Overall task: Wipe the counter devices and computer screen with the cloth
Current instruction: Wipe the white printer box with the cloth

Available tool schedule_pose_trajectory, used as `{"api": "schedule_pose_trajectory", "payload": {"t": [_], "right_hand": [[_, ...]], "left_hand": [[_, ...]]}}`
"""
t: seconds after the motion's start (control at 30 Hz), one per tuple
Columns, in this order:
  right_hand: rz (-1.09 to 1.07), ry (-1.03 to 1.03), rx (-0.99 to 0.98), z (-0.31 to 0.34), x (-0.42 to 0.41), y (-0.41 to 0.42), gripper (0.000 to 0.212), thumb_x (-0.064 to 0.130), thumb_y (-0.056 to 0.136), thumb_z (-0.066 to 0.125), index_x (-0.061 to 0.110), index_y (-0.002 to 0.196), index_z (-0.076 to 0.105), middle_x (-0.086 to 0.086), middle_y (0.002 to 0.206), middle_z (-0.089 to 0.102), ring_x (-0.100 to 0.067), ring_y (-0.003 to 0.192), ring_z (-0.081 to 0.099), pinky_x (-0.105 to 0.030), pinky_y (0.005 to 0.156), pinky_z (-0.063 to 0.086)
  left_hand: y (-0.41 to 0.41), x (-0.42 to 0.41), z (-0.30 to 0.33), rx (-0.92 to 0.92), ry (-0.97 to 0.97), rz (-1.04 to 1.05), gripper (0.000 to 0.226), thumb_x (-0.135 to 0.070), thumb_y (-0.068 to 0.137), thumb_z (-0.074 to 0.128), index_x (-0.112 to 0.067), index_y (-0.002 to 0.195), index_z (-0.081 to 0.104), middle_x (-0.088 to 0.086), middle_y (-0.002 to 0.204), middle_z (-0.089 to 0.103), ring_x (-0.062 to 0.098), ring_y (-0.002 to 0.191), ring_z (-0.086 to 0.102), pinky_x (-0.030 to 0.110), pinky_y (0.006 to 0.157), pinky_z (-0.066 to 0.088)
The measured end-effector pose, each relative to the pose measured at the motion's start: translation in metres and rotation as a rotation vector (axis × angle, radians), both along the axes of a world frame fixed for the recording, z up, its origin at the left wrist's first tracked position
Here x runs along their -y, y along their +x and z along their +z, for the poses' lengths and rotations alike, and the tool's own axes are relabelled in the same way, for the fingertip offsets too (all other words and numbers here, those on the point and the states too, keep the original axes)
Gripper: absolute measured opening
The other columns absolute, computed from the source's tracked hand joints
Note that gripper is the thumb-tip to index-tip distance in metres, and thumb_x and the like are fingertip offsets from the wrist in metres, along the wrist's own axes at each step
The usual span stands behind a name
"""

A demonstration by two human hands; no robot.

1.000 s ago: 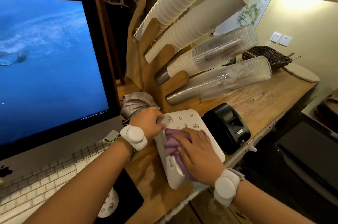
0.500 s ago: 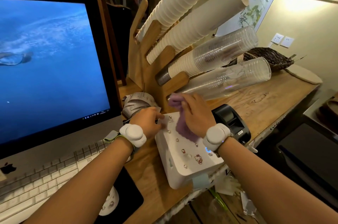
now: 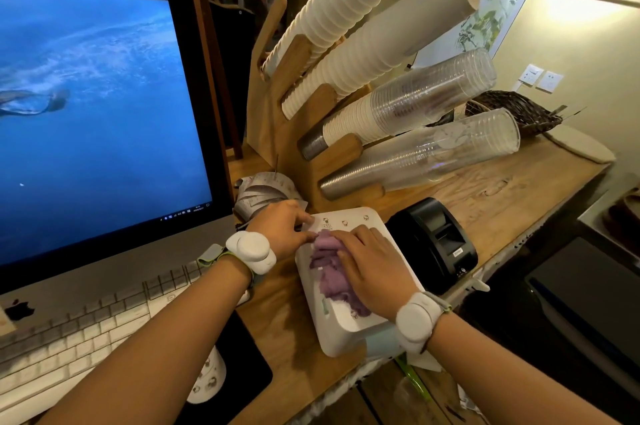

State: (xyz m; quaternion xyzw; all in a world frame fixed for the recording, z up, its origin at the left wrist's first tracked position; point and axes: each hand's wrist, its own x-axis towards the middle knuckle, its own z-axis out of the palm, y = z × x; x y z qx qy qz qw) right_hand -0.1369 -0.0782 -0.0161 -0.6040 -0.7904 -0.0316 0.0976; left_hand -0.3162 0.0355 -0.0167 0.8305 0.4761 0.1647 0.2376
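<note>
Moved: our right hand (image 3: 372, 267) has brought the purple cloth (image 3: 327, 261) back from the far end of the white device (image 3: 349, 222) to its middle. We count, left to right: one computer screen (image 3: 97, 119); one keyboard (image 3: 69, 338); one left hand (image 3: 282, 228), fingers loosely bent, resting on the device's corner, gripping nothing; one cloth, pressed under our flat, straight-fingered right hand; one black printer (image 3: 436, 241); four cup stacks (image 3: 381, 53).

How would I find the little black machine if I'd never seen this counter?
Find the wooden cup rack on the counter. In front of it lies a white box under a purple cloth; the printer stands just to that box's right. Unlike its white neighbour, it is black with a slot on top.
</note>
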Motion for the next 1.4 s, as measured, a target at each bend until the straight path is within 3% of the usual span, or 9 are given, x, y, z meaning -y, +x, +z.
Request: {"api": "schedule_pose_trajectory", "payload": {"t": [0.13, 0.27, 0.43, 0.57, 0.67, 0.9, 1.0, 1.23, 1.4], "right_hand": [[-0.146, 0.049, -0.066, 0.004, -0.012, 0.02, 0.036, 0.037, 0.102, 0.034, 0.027, 0.135, 0.046, 0.0, 0.121, 0.054, -0.02, 0.107, 0.052, -0.033, 0.094, 0.043], [-0.252, -0.011, -0.069, 0.003, -0.037, 0.048, 0.034, 0.031, 0.103, 0.034, 0.032, 0.135, 0.047, 0.003, 0.119, 0.055, -0.019, 0.11, 0.052, -0.032, 0.096, 0.043], [-0.065, 0.09, -0.578, 0.029, -0.052, 0.028, 0.03, 0.021, 0.105, 0.036, 0.022, 0.128, 0.056, 0.016, 0.111, 0.061, 0.014, 0.107, 0.054, -0.009, 0.093, 0.038], [-0.088, -0.02, -0.274, 0.021, -0.065, -0.001, 0.038, 0.035, 0.102, 0.034, 0.021, 0.132, 0.052, -0.002, 0.125, 0.059, -0.019, 0.114, 0.054, -0.039, 0.099, 0.043], [-0.044, -0.098, 0.081, -0.007, -0.068, -0.001, 0.05, 0.046, 0.099, 0.025, 0.028, 0.144, 0.036, -0.004, 0.137, 0.051, -0.025, 0.122, 0.051, -0.039, 0.103, 0.04], [-0.145, -0.171, -0.089, 0.004, -0.052, 0.05, 0.048, 0.033, 0.103, 0.035, 0.019, 0.149, 0.033, -0.006, 0.147, 0.043, -0.027, 0.134, 0.041, -0.037, 0.113, 0.03], [-0.201, -0.205, -0.397, -0.002, -0.037, 0.065, 0.044, 0.018, 0.104, 0.036, 0.018, 0.147, 0.037, -0.008, 0.15, 0.042, -0.027, 0.139, 0.039, -0.037, 0.115, 0.029], [-0.377, -0.278, -0.528, -0.012, -0.005, 0.085, 0.039, 0.032, 0.104, 0.034, 0.028, 0.142, 0.039, -0.004, 0.134, 0.054, -0.022, 0.115, 0.058, -0.037, 0.103, 0.045], [-0.384, -0.29, -0.581, -0.016, 0.003, 0.089, 0.039, 0.035, 0.103, 0.034, 0.03, 0.141, 0.04, -0.002, 0.128, 0.059, -0.019, 0.11, 0.061, -0.037, 0.1, 0.048]], "left_hand": [[0.0, -0.002, -0.003, 0.001, -0.01, 0.013, 0.042, -0.046, 0.08, 0.072, -0.028, 0.117, 0.07, -0.01, 0.113, 0.061, 0.012, 0.099, 0.06, 0.037, 0.088, 0.054], [0.0, -0.001, -0.002, -0.005, -0.001, 0.019, 0.042, -0.047, 0.081, 0.07, -0.03, 0.119, 0.068, -0.011, 0.111, 0.059, 0.011, 0.097, 0.059, 0.036, 0.087, 0.055], [-0.001, -0.001, -0.002, -0.013, 0.011, 0.002, 0.039, -0.048, 0.081, 0.069, -0.032, 0.117, 0.069, -0.011, 0.109, 0.06, 0.01, 0.095, 0.06, 0.036, 0.084, 0.056], [-0.003, -0.002, -0.001, 0.008, 0.06, -0.05, 0.016, -0.034, 0.086, 0.066, -0.027, 0.098, 0.076, -0.014, 0.103, 0.055, 0.011, 0.092, 0.057, 0.032, 0.081, 0.052], [-0.003, -0.001, -0.003, -0.02, 0.105, -0.052, 0.016, -0.032, 0.088, 0.063, -0.025, 0.092, 0.076, -0.011, 0.102, 0.052, 0.011, 0.088, 0.052, 0.029, 0.079, 0.049], [0.0, -0.003, 0.0, -0.127, 0.079, -0.036, 0.024, -0.042, 0.089, 0.059, -0.031, 0.106, 0.072, -0.008, 0.116, 0.058, 0.017, 0.102, 0.058, 0.038, 0.084, 0.054], [0.002, 0.001, 0.004, -0.171, 0.131, -0.057, 0.027, -0.042, 0.09, 0.055, -0.025, 0.099, 0.073, -0.006, 0.115, 0.058, 0.017, 0.099, 0.059, 0.038, 0.081, 0.056], [0.015, 0.032, 0.019, -0.369, 0.034, -0.055, 0.095, -0.086, 0.07, 0.042, -0.023, 0.141, 0.044, 0.001, 0.148, 0.035, 0.022, 0.122, 0.049, 0.038, 0.094, 0.05], [0.03, 0.051, 0.014, -0.346, -0.243, -0.105, 0.131, -0.087, 0.061, 0.056, -0.02, 0.154, -0.008, 0.008, 0.162, -0.017, 0.029, 0.15, -0.005, 0.04, 0.121, 0.01]]}}
